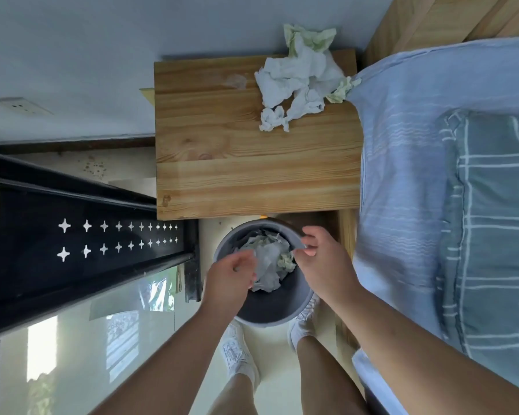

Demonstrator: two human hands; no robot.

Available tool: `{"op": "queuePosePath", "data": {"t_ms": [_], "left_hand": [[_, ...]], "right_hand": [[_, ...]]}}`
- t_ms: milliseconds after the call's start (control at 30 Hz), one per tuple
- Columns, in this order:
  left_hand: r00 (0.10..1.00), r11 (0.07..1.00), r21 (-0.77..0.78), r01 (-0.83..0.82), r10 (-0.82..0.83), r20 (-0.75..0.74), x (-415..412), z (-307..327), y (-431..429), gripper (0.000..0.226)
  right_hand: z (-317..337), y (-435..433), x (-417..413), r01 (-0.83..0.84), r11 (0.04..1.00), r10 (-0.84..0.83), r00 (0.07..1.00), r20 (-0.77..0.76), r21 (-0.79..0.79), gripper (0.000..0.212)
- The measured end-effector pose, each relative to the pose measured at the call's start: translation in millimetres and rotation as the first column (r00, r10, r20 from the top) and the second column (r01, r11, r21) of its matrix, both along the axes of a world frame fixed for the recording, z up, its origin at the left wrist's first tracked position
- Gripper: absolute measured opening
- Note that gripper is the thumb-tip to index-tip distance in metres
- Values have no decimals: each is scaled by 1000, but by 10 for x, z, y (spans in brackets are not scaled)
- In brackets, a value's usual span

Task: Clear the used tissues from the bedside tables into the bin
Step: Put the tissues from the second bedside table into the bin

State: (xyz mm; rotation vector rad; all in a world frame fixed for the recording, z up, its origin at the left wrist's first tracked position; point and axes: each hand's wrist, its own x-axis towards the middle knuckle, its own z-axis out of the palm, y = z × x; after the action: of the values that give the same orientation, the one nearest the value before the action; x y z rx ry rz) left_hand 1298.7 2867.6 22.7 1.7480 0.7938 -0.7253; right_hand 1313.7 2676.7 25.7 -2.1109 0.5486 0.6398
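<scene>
Both hands reach down over the round grey plastic bin (270, 310). The left hand (229, 278) has its fingers curled into the crumpled white tissues (268, 265) inside; the right hand (324, 259) pinches the rim. Beyond, the pale wooden tabletop (252, 169) is bare near its front edge, with a heap of crumpled white and green tissues (300, 79) at its far corner, against the blue bed (432, 145).

The left hand (231, 275) covers the near-left rim of the bin (270, 310), and its fingertips are hidden among the crumpled tissues in the bin (268, 265), so whether they pinch any cannot be told; the right hand (322, 262) hides the rim under its fingers (310, 242); the bin's base is out of sight; the bed (450, 175) is cut off by the right edge; both forearms run off the bottom edge.
</scene>
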Motion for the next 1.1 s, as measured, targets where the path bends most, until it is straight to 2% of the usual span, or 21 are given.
{"op": "queuePosePath", "data": {"t_ms": [200,300,467,600,733,833,900,1000,1100], "left_hand": [[981,1000,-23,4,0,194,979,205,-242,20],[958,1000,-10,30,-25,285,1459,250,-313,16],[913,987,144,72,-123,389,2064,270,-440,23],[818,912,345,221,-365,443,2312,243,-502,32],[685,774,539,333,-591,425,2390,139,-544,40],[661,720,577,385,-652,372,2353,45,-553,43],[640,697,598,396,-677,364,2307,-3,-545,37],[635,680,622,388,-686,355,2213,-58,-508,27],[672,700,598,391,-661,334,2065,-68,-456,24]], "right_hand": [[277,-111,848,-20,999,28,984,176,-46,38],[351,-207,1343,-14,997,32,973,230,-77,39],[430,-381,2010,39,992,0,949,316,-117,39],[349,-383,2321,-36,984,97,930,354,-173,42],[177,-342,2380,-188,946,283,875,393,-264,48],[63,-296,2349,-304,891,423,825,376,-337,54],[-15,-286,2292,-366,848,494,808,322,-383,55],[-103,-295,2176,-383,795,544,794,273,-471,34],[-108,-295,2030,-357,811,510,820,259,-464,20]]}}
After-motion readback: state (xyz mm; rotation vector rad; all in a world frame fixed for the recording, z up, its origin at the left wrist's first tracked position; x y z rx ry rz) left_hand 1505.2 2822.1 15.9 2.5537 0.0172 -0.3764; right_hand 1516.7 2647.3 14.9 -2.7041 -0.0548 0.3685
